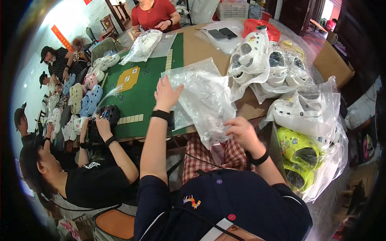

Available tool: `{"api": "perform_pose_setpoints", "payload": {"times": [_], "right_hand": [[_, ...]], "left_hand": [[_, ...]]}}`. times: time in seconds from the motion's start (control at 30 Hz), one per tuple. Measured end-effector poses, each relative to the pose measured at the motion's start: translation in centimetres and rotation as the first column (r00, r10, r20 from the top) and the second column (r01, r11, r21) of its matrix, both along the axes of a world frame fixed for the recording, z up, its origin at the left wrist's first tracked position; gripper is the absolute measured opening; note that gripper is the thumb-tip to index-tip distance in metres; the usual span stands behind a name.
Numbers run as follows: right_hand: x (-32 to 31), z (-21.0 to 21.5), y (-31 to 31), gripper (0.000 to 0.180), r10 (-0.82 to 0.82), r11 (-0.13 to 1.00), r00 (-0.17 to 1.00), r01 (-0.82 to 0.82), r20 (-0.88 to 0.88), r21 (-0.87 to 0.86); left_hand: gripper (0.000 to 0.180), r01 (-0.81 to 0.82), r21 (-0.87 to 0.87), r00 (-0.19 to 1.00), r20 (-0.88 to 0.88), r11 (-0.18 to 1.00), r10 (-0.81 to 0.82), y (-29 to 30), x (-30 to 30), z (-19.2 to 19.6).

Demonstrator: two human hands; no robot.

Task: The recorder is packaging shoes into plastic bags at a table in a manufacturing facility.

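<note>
While the left hand lies flat and open on a stack of clear plastic bags, the right hand pinches the stack's lower edge at the tabletop rim. Bagged white clogs and bagged lime-green clogs sit to the right; a green mat covers the left.

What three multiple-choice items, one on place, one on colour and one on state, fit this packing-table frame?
1. Where do the lime-green clogs lie?
A. at the person's right, in clear bags
B. on the green mat
C. on the floor

2. What colour is the mat on the table?
A. red
B. green
C. blue

3. How is the left hand?
A. closed in a fist
B. gripping a clog
C. open, flat on the clear plastic bags

Answers: 1 A, they sit bagged at the right edge; 2 B, it is plainly green; 3 C, the fingers are spread on the plastic.
</note>
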State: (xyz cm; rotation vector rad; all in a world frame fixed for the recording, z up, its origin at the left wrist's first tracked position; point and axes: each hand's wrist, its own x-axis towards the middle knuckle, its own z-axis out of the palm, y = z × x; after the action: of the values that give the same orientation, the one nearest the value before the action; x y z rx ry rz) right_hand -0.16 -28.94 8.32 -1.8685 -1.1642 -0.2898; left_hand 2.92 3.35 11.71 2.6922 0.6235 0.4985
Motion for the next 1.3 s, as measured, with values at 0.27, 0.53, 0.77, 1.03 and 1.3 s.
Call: {"api": "perform_pose_setpoints", "payload": {"times": [0.27, 0.53, 0.77, 1.03, 1.3], "right_hand": [[-0.2, -1.9, -1.1, 0.055, -0.062, 0.997, 0.916, 0.039, -0.397, -0.066], [10.9, -2.7, 6.9, 0.051, -0.589, 0.805, 0.740, 0.505, -0.325, -0.311], [13.2, 3.5, 9.1, 0.035, -0.601, 0.747, 0.725, 0.659, -0.336, 0.087], [15.8, 4.5, 8.3, 0.025, -0.164, 0.882, 0.827, 0.367, -0.537, 0.296], [17.4, 5.2, 6.9, 0.064, 0.070, 0.820, 0.751, 0.332, -0.657, 0.466]], "left_hand": [[0.099, 0.294, -0.111, 0.900, -0.301, 0.949, -0.314, -8.7, -3.8, -9.8], [0.101, 0.339, -0.033, 0.866, -0.379, 0.940, -0.326, -8.6, -5.3, -11.2], [0.102, 0.423, 0.082, 0.804, -0.493, 0.903, -0.332, -7.7, -7.1, -11.4], [0.105, 0.155, -0.072, 0.976, 0.168, 0.985, -0.142, -5.6, -7.3, -12.2], [0.031, 0.173, -0.921, 0.957, 0.241, 0.349, 0.159, 0.0, -3.7, -9.3]]}}
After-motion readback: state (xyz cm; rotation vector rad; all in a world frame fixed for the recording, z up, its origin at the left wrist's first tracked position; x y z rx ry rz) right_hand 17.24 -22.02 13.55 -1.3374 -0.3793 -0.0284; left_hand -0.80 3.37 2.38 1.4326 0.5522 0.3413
